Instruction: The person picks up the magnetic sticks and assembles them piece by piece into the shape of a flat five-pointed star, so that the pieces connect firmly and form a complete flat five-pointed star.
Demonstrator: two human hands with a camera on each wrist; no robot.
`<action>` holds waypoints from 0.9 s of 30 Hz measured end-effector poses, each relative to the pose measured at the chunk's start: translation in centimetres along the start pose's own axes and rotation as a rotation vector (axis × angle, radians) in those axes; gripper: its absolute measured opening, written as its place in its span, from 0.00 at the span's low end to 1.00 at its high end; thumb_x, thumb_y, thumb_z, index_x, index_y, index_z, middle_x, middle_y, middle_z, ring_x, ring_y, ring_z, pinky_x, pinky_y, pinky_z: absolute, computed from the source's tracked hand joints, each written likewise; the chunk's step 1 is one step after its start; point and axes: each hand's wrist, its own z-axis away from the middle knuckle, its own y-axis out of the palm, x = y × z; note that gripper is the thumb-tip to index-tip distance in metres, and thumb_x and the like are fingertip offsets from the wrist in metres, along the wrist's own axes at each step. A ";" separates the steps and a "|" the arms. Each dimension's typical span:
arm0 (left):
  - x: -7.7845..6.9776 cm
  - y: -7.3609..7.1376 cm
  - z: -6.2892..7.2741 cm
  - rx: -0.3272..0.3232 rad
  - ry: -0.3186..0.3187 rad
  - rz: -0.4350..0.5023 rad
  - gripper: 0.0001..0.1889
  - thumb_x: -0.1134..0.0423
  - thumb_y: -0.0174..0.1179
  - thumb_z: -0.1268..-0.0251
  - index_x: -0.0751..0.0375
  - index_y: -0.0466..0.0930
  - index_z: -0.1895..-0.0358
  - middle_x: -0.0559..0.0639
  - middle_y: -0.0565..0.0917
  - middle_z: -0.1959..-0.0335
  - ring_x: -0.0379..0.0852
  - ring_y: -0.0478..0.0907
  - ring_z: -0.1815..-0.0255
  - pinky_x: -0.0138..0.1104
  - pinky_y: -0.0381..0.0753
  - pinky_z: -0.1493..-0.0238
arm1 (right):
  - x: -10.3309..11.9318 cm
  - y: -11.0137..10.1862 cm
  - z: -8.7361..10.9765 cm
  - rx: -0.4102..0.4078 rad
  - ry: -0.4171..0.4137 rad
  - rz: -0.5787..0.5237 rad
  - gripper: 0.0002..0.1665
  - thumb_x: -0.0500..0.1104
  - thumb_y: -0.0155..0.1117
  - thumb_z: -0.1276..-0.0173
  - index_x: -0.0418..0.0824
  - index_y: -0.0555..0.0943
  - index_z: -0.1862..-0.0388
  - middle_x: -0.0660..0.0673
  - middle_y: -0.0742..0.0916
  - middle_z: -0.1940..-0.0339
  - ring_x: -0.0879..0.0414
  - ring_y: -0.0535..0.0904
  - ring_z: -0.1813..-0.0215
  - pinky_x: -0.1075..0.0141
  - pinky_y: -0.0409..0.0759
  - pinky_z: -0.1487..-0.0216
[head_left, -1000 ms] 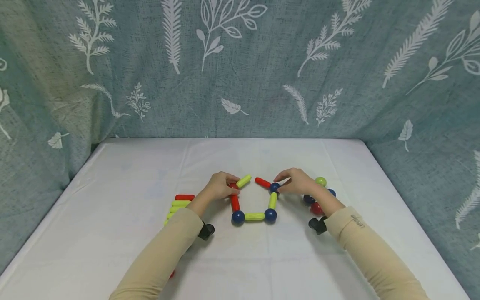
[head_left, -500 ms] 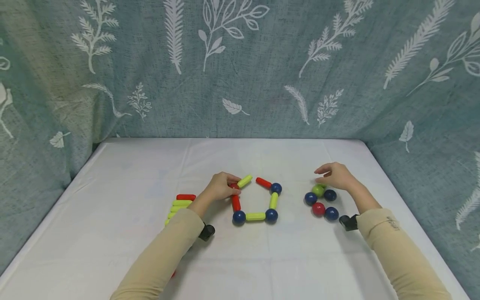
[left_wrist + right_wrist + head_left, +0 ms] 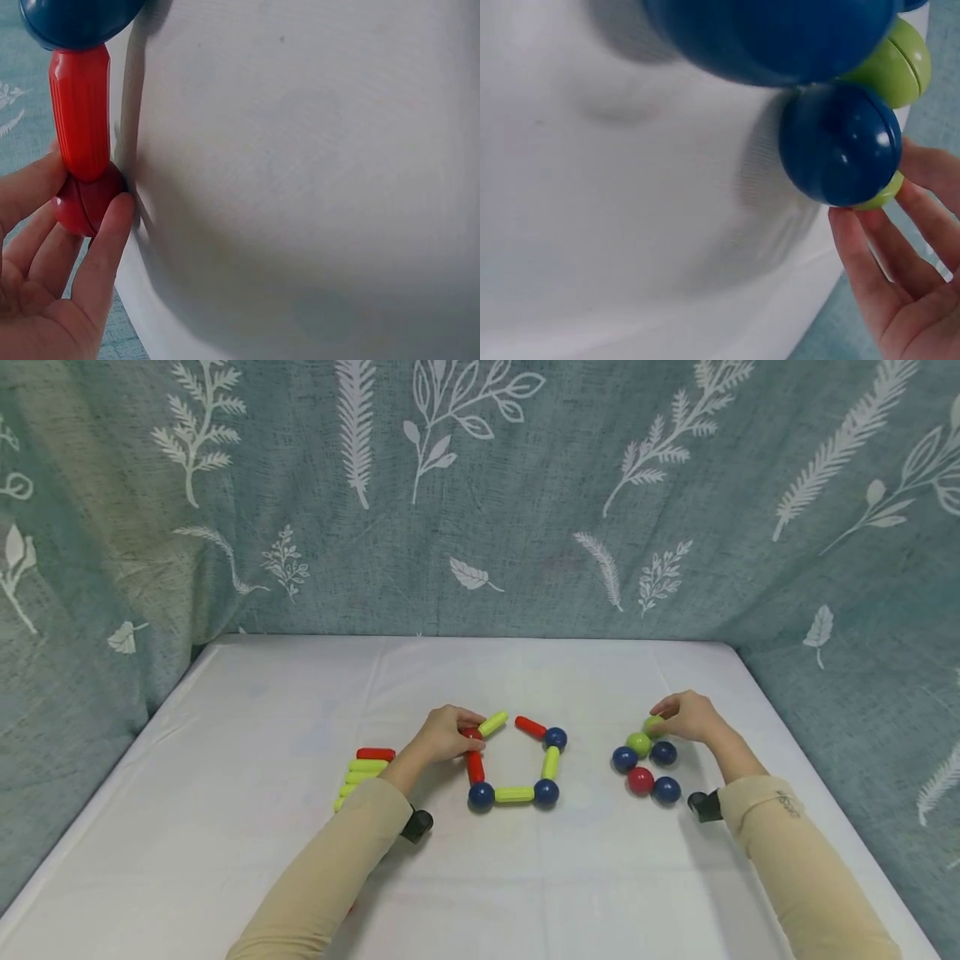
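Observation:
My left hand [image 3: 444, 735] pinches a red ball [image 3: 84, 208] at the upper left of a ring of sticks and balls. A red stick [image 3: 79, 112] joins it to a blue ball [image 3: 482, 796], and a yellow-green stick [image 3: 493, 723] points away from it. At the ring's far side, a gap separates that stick from a red stick [image 3: 530, 727], which meets a blue ball [image 3: 555, 738]. My right hand [image 3: 692, 718] has its fingertips round a green ball [image 3: 654, 725], the farthest in the right-hand cluster; in the right wrist view a blue ball [image 3: 841, 146] mostly hides it.
Near my left forearm lie a red stick [image 3: 375, 753] and several yellow-green sticks [image 3: 367, 767], partly covered by the sleeve. The right cluster also has a red ball [image 3: 641, 781], another green ball [image 3: 639, 744] and several blue balls. A white cloth covers the table [image 3: 480, 877].
My right hand has left the ring's upper-right blue ball, moved right to the cluster and taken hold of the far green ball. My left hand stays at the red ball.

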 end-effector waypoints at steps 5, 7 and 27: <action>0.0 0.1 -0.2 0.009 0.003 -0.028 0.22 0.66 0.66 0.47 0.61 0.77 0.46 0.56 0.81 0.52 0.46 0.75 0.55 0.33 0.77 0.56 | 0.1 -0.5 -0.7 0.006 -0.004 0.002 0.21 0.42 0.64 0.43 0.28 0.77 0.55 0.28 0.80 0.54 0.36 0.74 0.52 0.49 0.74 0.52; 0.0 0.1 -0.2 0.017 0.001 -0.031 0.22 0.65 0.65 0.46 0.60 0.77 0.45 0.55 0.81 0.52 0.45 0.75 0.58 0.32 0.77 0.58 | 0.5 -0.6 -1.0 -0.002 -0.003 -0.004 0.21 0.41 0.64 0.43 0.28 0.77 0.55 0.28 0.80 0.54 0.36 0.74 0.52 0.50 0.74 0.52; -0.1 -0.2 -0.4 0.042 0.010 -0.040 0.23 0.65 0.64 0.45 0.61 0.75 0.44 0.56 0.80 0.51 0.45 0.74 0.56 0.33 0.77 0.56 | 10.9 3.2 -4.4 0.047 -0.138 -0.125 0.21 0.41 0.66 0.41 0.33 0.79 0.50 0.36 0.81 0.50 0.43 0.74 0.46 0.53 0.71 0.45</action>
